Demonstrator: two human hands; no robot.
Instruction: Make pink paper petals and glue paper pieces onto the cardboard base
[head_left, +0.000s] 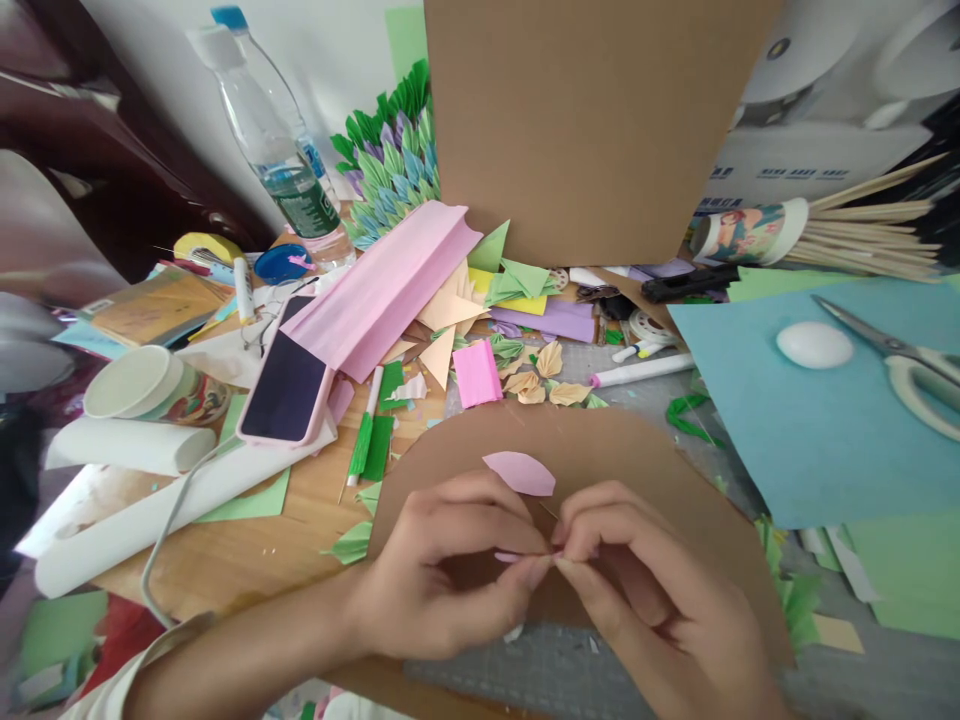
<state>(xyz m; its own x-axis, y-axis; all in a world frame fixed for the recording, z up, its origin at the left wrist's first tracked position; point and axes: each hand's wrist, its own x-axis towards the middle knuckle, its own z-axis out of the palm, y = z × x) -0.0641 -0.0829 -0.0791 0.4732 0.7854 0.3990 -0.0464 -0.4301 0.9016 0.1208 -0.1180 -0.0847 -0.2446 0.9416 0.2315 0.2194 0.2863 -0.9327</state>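
Note:
My left hand [442, 570] and my right hand [637, 590] meet fingertip to fingertip over a rounded brown cardboard piece [600, 450]. Both pinch a small pink paper piece [510, 556] between thumb and fingers; most of it is hidden by the fingers. A loose pink paper petal [520, 472] lies on the cardboard just beyond my fingers.
A phone [286, 385], folded pink crepe paper [382, 290], water bottles [277, 150], paper cups and rolled white paper crowd the left. An upright brown cardboard sheet [592, 120] stands behind. On the right lie blue paper [825, 440], a white egg shape [815, 344] and scissors [900, 360].

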